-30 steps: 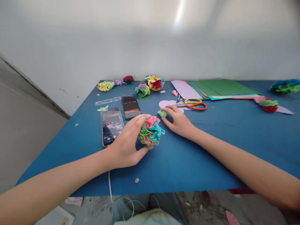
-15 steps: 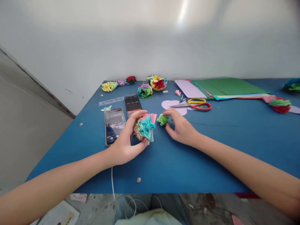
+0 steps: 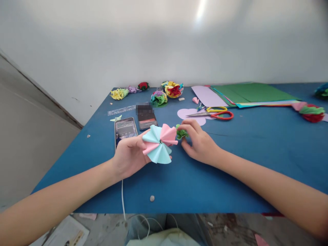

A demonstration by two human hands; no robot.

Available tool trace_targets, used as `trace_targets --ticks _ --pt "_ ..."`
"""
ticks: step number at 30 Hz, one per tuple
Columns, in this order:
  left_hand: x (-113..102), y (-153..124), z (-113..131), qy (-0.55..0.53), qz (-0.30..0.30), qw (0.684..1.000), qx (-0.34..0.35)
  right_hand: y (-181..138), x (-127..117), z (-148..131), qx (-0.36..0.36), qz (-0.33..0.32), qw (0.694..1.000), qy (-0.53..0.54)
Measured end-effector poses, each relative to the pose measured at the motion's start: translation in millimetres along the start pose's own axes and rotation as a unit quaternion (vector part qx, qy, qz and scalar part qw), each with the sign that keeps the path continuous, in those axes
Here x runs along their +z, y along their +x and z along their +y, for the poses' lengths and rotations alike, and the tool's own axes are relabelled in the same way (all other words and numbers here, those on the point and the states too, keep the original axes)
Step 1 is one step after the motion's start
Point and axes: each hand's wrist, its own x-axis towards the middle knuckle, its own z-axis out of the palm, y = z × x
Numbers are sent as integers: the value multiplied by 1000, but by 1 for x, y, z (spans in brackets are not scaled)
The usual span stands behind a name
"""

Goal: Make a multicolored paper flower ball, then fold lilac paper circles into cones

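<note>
The left hand (image 3: 128, 155) holds a paper flower (image 3: 159, 143) just above the blue table (image 3: 230, 164), in the middle of its near half. The fingers are closed on the flower's left side and mostly hidden behind it, so its flat fan-folded face of pink and pale blue wedges turns toward the camera and the right rim stays free

The right hand (image 3: 198, 143) meets that rim. Thumb and forefinger are pinched on a small green paper piece (image 3: 181, 132), which touches the flower's far-right edge. The other fingers are curled under, and the heel of the hand seems to rest on the table - a steady prop for so small a grip

2 phones (image 3: 125, 129) lie face up just beyond the left hand, screens readable from the near side, and a white cable (image 3: 123, 198) drops over the near edge. A clear ruler (image 3: 121, 110) lies farther left. Scissors (image 3: 215, 114) rest on a lilac cut-out (image 3: 188, 114) just beyond the right hand, within easy reach. Coloured sheets (image 3: 251, 93) are stacked flat at the far right. Other paper flowers (image 3: 159, 98) sit along the far edge - well apart from both hands
</note>
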Motion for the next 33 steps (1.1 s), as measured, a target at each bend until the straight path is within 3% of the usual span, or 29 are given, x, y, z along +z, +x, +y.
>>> trace_targets --ticks 6,12,14,17,20,22,23,25,27,29,31,33 --pt "6 1 2 -65 -7 998 -18 -1 -1 -1 0 -19 1000 5" --pt "5 1 2 -84 46 995 -25 1 -1 4 -8 -1 1000 16" --pt "4 0 2 -65 44 997 -14 2 0 6 -13 -3 1000 15" --pt "0 0 -1 0 -14 1000 9 2 0 8 0 -9 1000 10" --pt "-4 1 -3 128 -60 989 45 1 0 9 36 -31 999 1" --pt "-7 3 -4 311 -62 939 135 1 0 10 51 -49 997 -8" --pt "-10 4 -5 418 -70 882 205 1 0 10 58 -53 997 -11" --pt "-14 6 -6 590 -102 716 359 1 1 12 72 -52 996 -7" --pt "-16 7 -7 654 -114 575 478 2 1 13 80 -45 996 10" --pt "-16 8 -6 655 -85 516 545 4 -1 11 85 -32 995 28" --pt "-15 8 -6 643 -52 493 584 4 -5 5 96 12 992 79" --pt "-18 9 -6 632 -21 462 621 3 -9 -5 103 92 971 197"
